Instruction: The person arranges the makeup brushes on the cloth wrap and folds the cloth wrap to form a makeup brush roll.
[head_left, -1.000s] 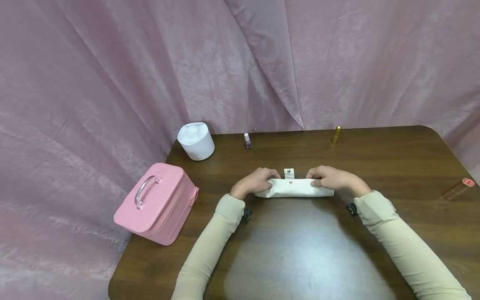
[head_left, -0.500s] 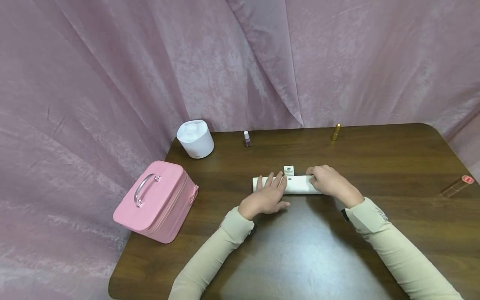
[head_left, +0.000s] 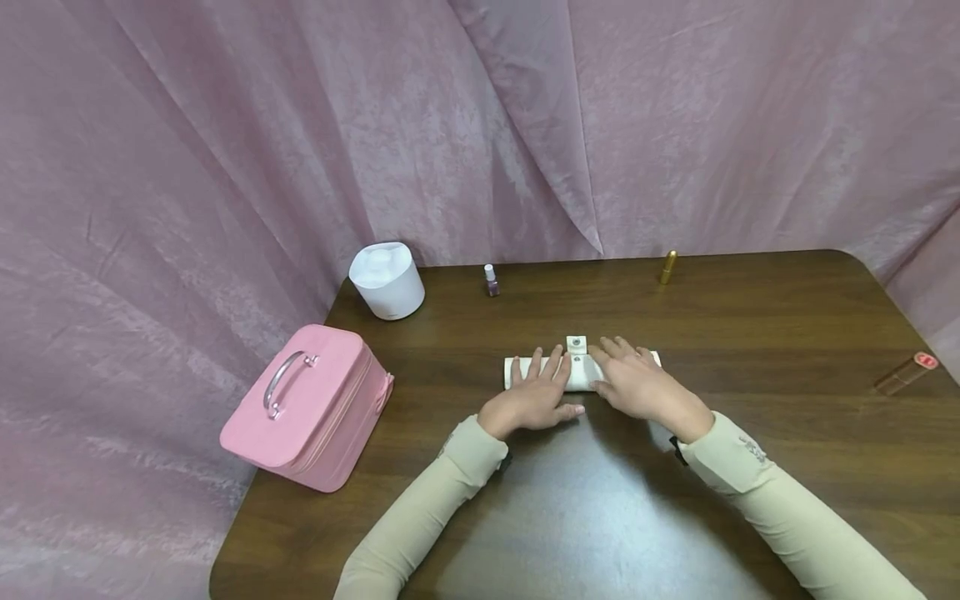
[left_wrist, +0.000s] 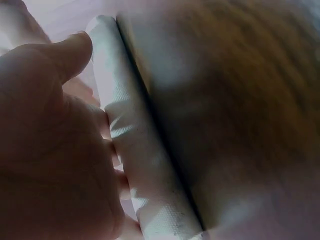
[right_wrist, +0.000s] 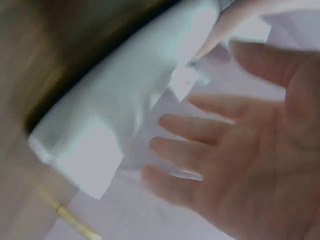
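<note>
A white rolled fabric pouch [head_left: 580, 380] lies crosswise on the table, its short snap tab [head_left: 576, 342] sticking out at the far side. My left hand [head_left: 531, 400] rests on the left part of the roll, palm down with fingers spread. Over the right part is my right hand [head_left: 639, 383], its fingers also straight and spread. The left wrist view has the fingers running behind the roll [left_wrist: 142, 145], thumb at its upper end. In the right wrist view the open palm [right_wrist: 255, 145] faces the roll [right_wrist: 115, 85], fingertips a little apart from it.
To the left stands a pink vanity case [head_left: 307, 408] with a silver handle. Along the back are a white round container [head_left: 388, 283], a small nail polish bottle [head_left: 492, 283] and a gold tube [head_left: 668, 268]. A brown tube [head_left: 906, 373] stands at the right edge.
The left hand has gone from pinching the roll's top to lying flat over it. The right hand has let go of the right part and shifted inward, fingers straightened.
</note>
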